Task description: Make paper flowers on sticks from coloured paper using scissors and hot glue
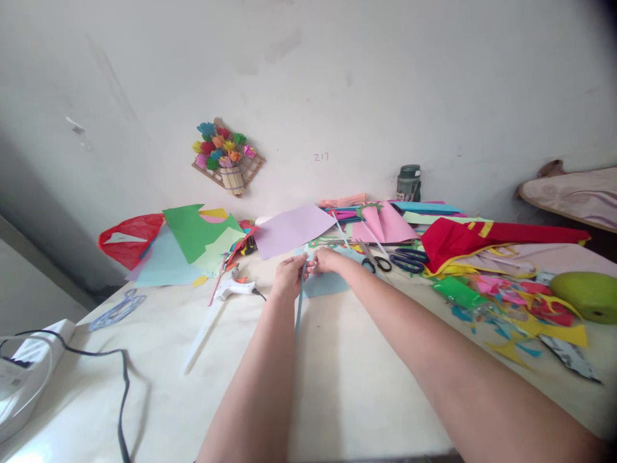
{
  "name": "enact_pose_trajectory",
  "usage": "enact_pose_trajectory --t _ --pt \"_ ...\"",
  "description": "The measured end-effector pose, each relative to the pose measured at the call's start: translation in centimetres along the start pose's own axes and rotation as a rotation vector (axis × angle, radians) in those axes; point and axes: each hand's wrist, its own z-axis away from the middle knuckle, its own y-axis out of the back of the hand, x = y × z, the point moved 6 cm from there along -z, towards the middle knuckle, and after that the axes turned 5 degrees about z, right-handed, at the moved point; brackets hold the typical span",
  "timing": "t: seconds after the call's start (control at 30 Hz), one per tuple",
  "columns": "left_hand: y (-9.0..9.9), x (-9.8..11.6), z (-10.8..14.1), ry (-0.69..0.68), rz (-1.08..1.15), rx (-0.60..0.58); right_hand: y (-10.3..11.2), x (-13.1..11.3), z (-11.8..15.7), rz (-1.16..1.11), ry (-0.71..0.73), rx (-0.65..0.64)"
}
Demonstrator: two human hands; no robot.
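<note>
A narrow light blue paper strip (299,312) hangs down from between the fingers of my left hand (288,278), which is closed on it. Close beside it, my right hand (326,260) has its fingers bent together near the strip's upper part; whether it grips the strip too is hidden. Beneath the hands a light blue paper sheet (332,284) lies on the table. Scissors with black handles (383,263) rest just right of that sheet. A purple paper sheet (292,230) stands behind my hands.
A white glue gun (234,287) lies to the left with a long glue stick. A power strip (45,360) and black cord (126,386) occupy the left edge. Paper scraps (535,308), a green fruit (585,296), red cloth (457,241) and a bottle (409,184) are on the right.
</note>
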Motion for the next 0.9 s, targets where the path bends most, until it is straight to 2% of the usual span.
enact_pose_trajectory --t 0.1,0.17,0.27,0.43,0.63,0.9 --pt "0.0 0.0 0.1 0.004 -0.015 -0.022 0.0 0.8 0.2 -0.128 -0.055 0.021" --pt "0.1 0.1 0.3 0.000 -0.027 -0.045 0.2 1.6 0.8 -0.306 -0.097 0.076" --pt "0.1 0.0 0.4 0.009 -0.052 -0.092 0.2 3.0 2.0 -0.533 -0.163 0.093" --pt "0.2 -0.7 0.6 0.067 -0.131 -0.153 0.2 4.3 4.0 -0.884 -0.197 0.158" --pt "0.2 -1.6 0.9 0.126 -0.210 -0.203 0.8 4.3 4.6 -1.007 -0.191 0.237" --pt "0.0 -1.7 1.1 0.118 -0.246 -0.173 0.9 4.8 5.0 -1.162 -0.293 0.241"
